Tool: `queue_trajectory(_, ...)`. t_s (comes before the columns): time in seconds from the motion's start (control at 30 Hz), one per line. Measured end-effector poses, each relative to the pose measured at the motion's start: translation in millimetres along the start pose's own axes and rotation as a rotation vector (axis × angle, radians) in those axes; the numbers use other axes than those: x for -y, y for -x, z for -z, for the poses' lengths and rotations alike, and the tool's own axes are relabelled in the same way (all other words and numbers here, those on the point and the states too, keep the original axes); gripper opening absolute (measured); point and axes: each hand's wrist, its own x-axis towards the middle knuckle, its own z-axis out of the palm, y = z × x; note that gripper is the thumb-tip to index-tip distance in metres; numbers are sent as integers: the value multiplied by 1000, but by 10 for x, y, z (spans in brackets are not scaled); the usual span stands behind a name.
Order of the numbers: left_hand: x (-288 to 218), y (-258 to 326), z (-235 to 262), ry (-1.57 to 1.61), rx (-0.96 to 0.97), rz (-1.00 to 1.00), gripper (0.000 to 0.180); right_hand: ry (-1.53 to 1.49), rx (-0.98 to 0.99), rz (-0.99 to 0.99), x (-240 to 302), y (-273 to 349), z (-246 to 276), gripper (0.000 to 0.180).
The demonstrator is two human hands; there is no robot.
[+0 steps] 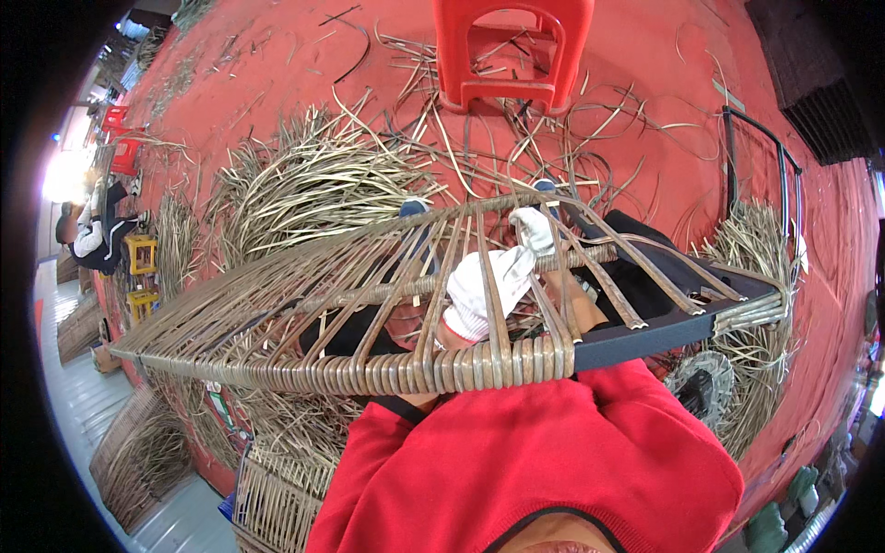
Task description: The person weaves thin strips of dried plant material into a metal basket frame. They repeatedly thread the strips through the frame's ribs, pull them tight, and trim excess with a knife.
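Note:
A dark flat frame (pixel 645 339), partly wrapped with brown wicker strands (pixel 442 370), lies across my lap. Long strands fan from its near edge to the far rail. Inside the frame, behind these strands, are both my hands in white knitted gloves. My left hand (pixel 484 288) is closed, its fingertips meeting the other glove; whatever it holds is hidden. Just beyond it my right hand (pixel 533 232) is curled beside the central wrapped bar (pixel 590 257), closed at a wicker strand. Several loose strand ends (pixel 636 318) rest over the bare right part of the frame.
Bundles of wicker strands (pixel 313 184) lie on the red floor ahead and at both sides. A red plastic stool (pixel 513 88) stands straight ahead. To the right is a black metal frame (pixel 784 175). Far left, another person (pixel 92 226) sits near yellow stools (pixel 141 253).

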Motion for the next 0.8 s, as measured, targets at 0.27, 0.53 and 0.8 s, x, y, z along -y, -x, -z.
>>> queue_trajectory(0.27,-33,-80,-36,-42,-24,20,32,58,30,-27,-85,190,183,18)
queue_trajectory(0.53,-35,-65,-145,-37,-56,21,37,101,57,-14,-141,112,127,17)
queue_trajectory(0.8,-146,41,-99,-34,-106,-10,39,165,99,46,-240,-39,15,16)
